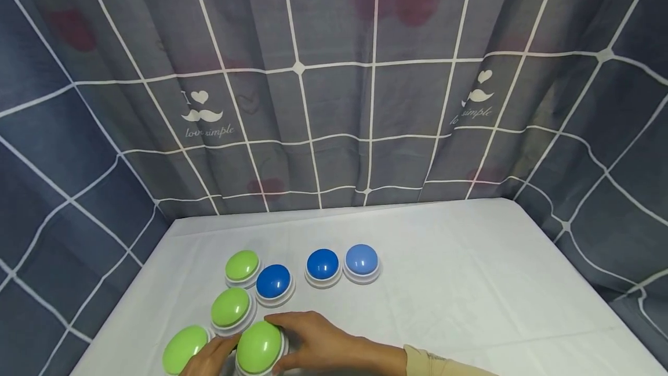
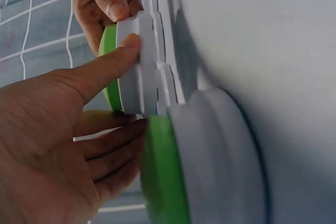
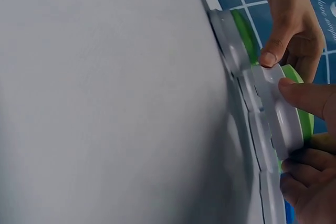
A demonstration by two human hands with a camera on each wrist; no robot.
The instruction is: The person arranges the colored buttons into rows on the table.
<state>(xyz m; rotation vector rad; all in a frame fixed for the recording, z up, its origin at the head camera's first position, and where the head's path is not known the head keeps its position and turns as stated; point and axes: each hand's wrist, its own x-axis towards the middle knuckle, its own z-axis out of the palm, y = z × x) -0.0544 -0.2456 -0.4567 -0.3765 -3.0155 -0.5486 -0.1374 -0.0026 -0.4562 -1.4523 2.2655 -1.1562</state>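
Both hands hold the held green button between them, fingers curved about its white rim: the left hand from the left, the right hand from the right. From my distance I cannot tell whether its base touches the counter. Crowding the left hand's outer side is the left green button, partly covered by that hand. Just beyond the left hand I see the middle green button, and past it the far green button. Beyond the held one, the near blue button sits close beside those two. Ahead of the right hand stand the dark blue button and, just right of it, the light blue button. A beige sleeve covers the right forearm. White cloth spreads beneath everything, and grey-blue curtain with white gridlines and moustache prints walls the hands in ahead and on both sides.
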